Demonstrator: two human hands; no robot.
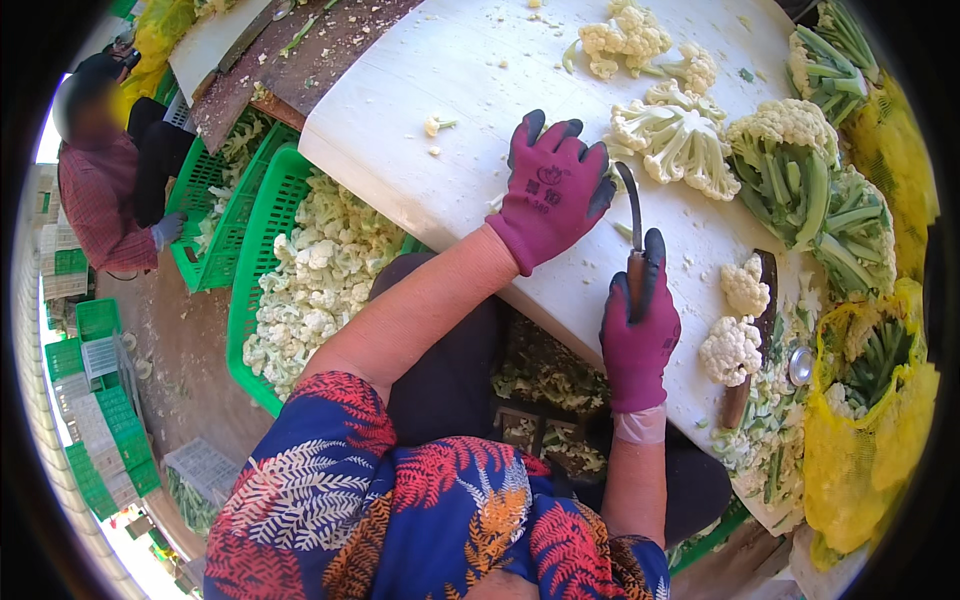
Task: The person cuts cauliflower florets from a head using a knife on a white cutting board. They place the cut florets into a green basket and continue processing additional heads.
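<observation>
My left hand (555, 187), in a maroon glove with dark fingertips, is palm down over the white board (450, 90) with its fingers apart. I see nothing held in it, though its palm is hidden. In my right hand (641, 330), gloved alike, is a small curved knife (631, 199) with a wooden handle, its blade pointing away from me. Just beyond the blade lies a cut cauliflower section (679, 142), its pale stems showing. Loose cauliflower florets (626, 37) are farther back. To the right, whole cauliflower heads (787, 165) with green stalks are piled up.
At my left stands a green crate (251, 300) full of cauliflower florets (322, 262). A wooden-handled cleaver (765, 315) lies right, beside two cauliflower pieces (731, 350) and trimmings. Yellow mesh sacks (855, 457) line the right edge. A person (112, 187) sits at far left.
</observation>
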